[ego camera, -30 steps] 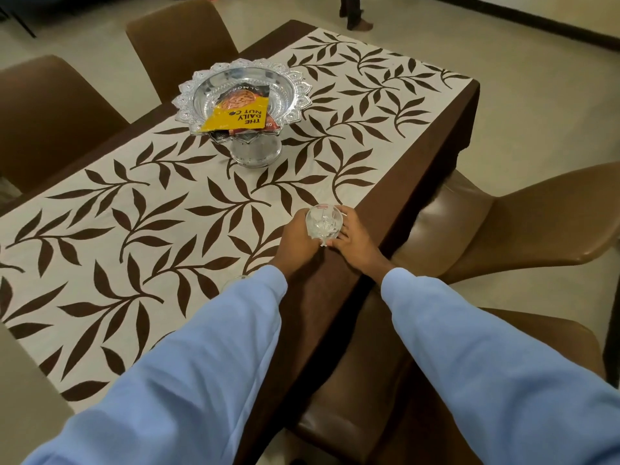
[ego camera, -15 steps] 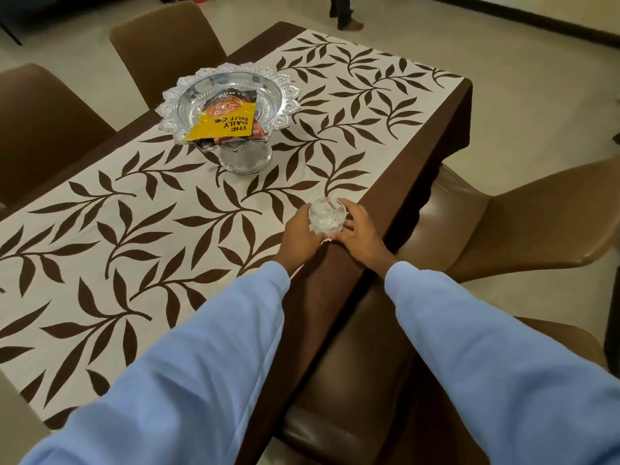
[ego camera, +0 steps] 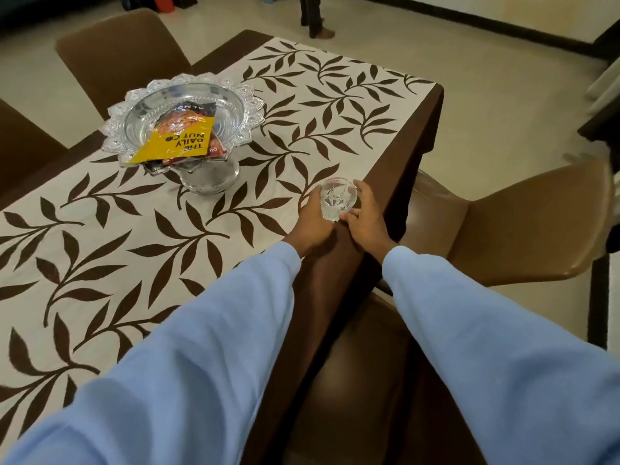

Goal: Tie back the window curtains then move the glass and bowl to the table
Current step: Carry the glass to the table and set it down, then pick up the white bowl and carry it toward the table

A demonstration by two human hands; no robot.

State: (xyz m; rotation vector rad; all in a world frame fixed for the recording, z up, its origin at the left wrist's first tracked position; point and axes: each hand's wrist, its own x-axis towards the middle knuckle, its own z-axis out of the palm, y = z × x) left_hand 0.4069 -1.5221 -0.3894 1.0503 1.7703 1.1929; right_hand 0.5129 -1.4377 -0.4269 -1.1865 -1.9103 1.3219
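Observation:
A small cut-glass tumbler (ego camera: 336, 198) stands upright near the right edge of the table (ego camera: 385, 203), which is covered by a cream cloth with brown leaves. My left hand (ego camera: 313, 223) curls round its left side and my right hand (ego camera: 364, 218) curls round its right side. A clear footed glass bowl (ego camera: 188, 105) with a scalloped rim stands further left on the cloth, holding yellow snack packets (ego camera: 181, 142). No curtains are in view.
Brown chairs surround the table: one right of the glass (ego camera: 523, 223), one below my arms (ego camera: 365, 380), others at the far left (ego camera: 120, 52). A person's legs (ego camera: 312, 18) stand on the pale floor beyond the table's far end.
The glass and both hands stay in place on the table near its right edge. Only the camera has shifted a little to the right.

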